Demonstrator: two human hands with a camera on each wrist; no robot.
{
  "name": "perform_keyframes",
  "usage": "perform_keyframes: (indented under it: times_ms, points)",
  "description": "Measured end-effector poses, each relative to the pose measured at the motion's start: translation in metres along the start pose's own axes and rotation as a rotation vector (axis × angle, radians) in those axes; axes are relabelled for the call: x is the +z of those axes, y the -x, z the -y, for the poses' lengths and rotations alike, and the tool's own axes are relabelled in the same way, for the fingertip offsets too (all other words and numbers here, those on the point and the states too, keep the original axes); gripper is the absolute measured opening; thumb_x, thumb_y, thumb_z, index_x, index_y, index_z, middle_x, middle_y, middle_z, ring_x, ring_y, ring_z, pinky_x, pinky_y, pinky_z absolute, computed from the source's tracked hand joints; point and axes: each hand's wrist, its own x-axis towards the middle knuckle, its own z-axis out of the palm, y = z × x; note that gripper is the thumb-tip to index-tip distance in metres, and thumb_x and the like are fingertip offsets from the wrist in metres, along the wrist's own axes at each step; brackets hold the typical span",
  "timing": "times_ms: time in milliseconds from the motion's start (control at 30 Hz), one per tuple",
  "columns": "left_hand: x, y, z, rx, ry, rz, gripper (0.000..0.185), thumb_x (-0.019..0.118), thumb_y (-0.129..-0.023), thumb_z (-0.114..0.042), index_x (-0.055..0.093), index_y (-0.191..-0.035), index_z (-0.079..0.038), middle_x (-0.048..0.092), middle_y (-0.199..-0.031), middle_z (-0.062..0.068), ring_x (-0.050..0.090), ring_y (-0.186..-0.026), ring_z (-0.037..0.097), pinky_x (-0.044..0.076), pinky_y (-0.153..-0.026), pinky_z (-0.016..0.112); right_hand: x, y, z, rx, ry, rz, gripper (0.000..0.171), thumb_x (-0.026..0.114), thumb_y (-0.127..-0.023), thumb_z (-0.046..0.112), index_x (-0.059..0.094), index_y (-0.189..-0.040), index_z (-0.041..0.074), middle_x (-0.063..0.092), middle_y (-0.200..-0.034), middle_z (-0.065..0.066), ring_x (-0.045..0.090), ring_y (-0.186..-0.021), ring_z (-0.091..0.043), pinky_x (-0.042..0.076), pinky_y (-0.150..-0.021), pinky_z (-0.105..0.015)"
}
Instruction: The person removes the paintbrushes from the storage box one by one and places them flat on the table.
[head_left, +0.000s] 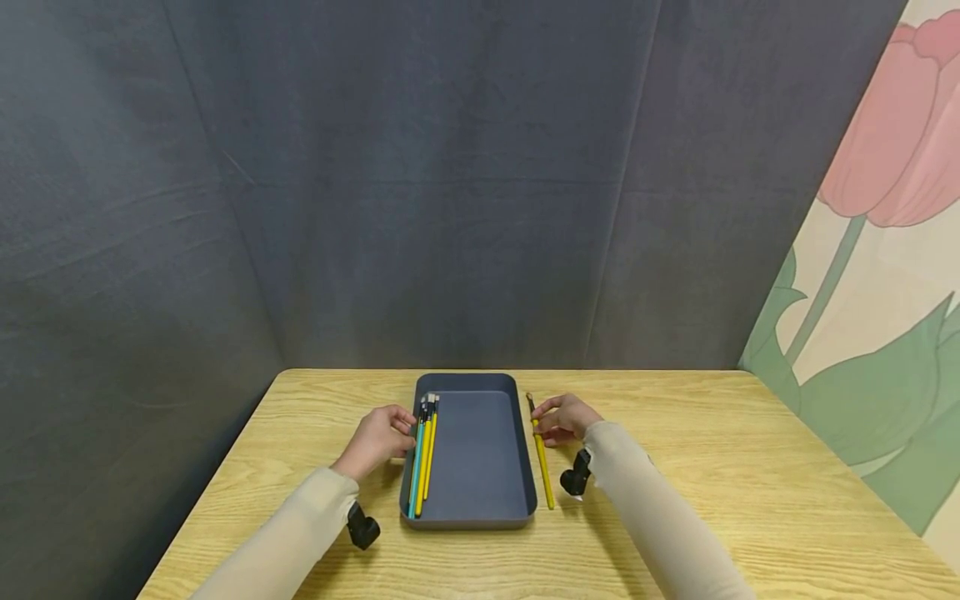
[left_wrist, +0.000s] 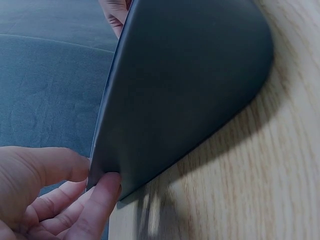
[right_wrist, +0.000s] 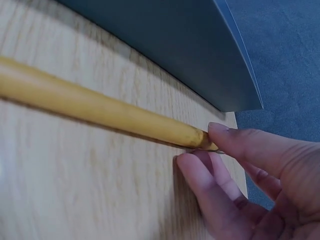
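A dark grey tray [head_left: 480,512] lies lengthwise in the middle of a wooden table [head_left: 712,467]. Several yellow and teal paintbrushes [head_left: 422,458] lie along its left inner wall. My left hand [head_left: 400,430] is at the tray's left rim. In the left wrist view its fingers [left_wrist: 60,170] and thumb pinch the tray's wall [left_wrist: 185,85]. A single yellow paintbrush [head_left: 542,458] lies on the table just right of the tray. My right hand [head_left: 545,421] pinches it near its far end. In the right wrist view, the fingertips [right_wrist: 220,135] close on the yellow handle [right_wrist: 100,112].
A grey cloth backdrop [head_left: 450,183] hangs behind and to the left of the table. A wall painted with a pink flower [head_left: 885,250] stands on the right. Bare wood lies on both sides of the tray. The table's front edge is near my forearms.
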Motion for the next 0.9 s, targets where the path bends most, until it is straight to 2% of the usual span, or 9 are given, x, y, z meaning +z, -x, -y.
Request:
perform_keyframes:
  times_ms: [167, 400, 567, 733, 800, 900]
  points:
    - [0.0, 0.0, 0.0, 0.001, 0.002, -0.002, 0.03, 0.069, -0.075, 0.011, 0.064, -0.104, 0.004, 0.06, -0.091, 0.014, 0.06, -0.07, 0.018, 0.059, -0.061, 0.031, -0.006, 0.002, 0.0, -0.018, 0.004, 0.037, 0.03, 0.064, -0.087, -0.005, 0.057, -0.116, -0.007, 0.068, -0.08, -0.009, 0.063, -0.061, -0.012, 0.059, -0.058, -0.025]
    - [0.0, -0.002, 0.002, -0.001, 0.003, 0.003, 0.029, 0.069, -0.076, 0.01, 0.064, -0.104, 0.003, 0.059, -0.09, 0.013, 0.06, -0.07, 0.018, 0.06, -0.061, 0.031, -0.015, 0.004, 0.007, -0.031, 0.015, 0.039, 0.038, 0.063, -0.088, -0.004, 0.054, -0.124, -0.006, 0.069, -0.087, -0.011, 0.064, -0.065, -0.011, 0.061, -0.065, -0.029]
    - [0.0, -0.001, 0.001, -0.007, 0.003, 0.007, 0.029, 0.069, -0.076, 0.01, 0.063, -0.104, 0.002, 0.059, -0.09, 0.012, 0.06, -0.071, 0.018, 0.06, -0.062, 0.031, -0.018, 0.009, 0.02, -0.061, -0.025, 0.052, 0.042, 0.062, -0.09, -0.001, 0.051, -0.129, -0.007, 0.068, -0.104, -0.019, 0.068, -0.076, -0.015, 0.06, -0.078, -0.036]
    - [0.0, -0.001, 0.0, -0.005, -0.002, 0.005, 0.029, 0.069, -0.077, 0.01, 0.063, -0.105, 0.003, 0.059, -0.091, 0.013, 0.061, -0.071, 0.019, 0.06, -0.062, 0.032, -0.015, 0.016, 0.038, -0.104, -0.088, 0.068, 0.044, 0.06, -0.092, 0.002, 0.047, -0.133, -0.008, 0.063, -0.113, -0.022, 0.069, -0.083, -0.018, 0.051, -0.095, -0.046]
    - [-0.001, -0.001, 0.001, -0.001, -0.003, 0.005, 0.03, 0.069, -0.077, 0.01, 0.063, -0.105, 0.003, 0.059, -0.091, 0.013, 0.061, -0.071, 0.019, 0.06, -0.062, 0.031, -0.011, 0.019, 0.045, -0.115, -0.108, 0.075, 0.044, 0.059, -0.093, 0.002, 0.047, -0.133, -0.008, 0.062, -0.116, -0.023, 0.069, -0.085, -0.018, 0.052, -0.095, -0.045]
    - [-0.001, -0.001, 0.001, 0.001, -0.003, 0.006, 0.029, 0.069, -0.077, 0.01, 0.063, -0.105, 0.003, 0.059, -0.091, 0.013, 0.061, -0.071, 0.019, 0.06, -0.062, 0.031, -0.004, 0.023, 0.054, -0.136, -0.124, 0.089, 0.041, 0.059, -0.093, 0.002, 0.049, -0.132, -0.007, 0.064, -0.111, -0.022, 0.07, -0.085, -0.019, 0.056, -0.09, -0.041]
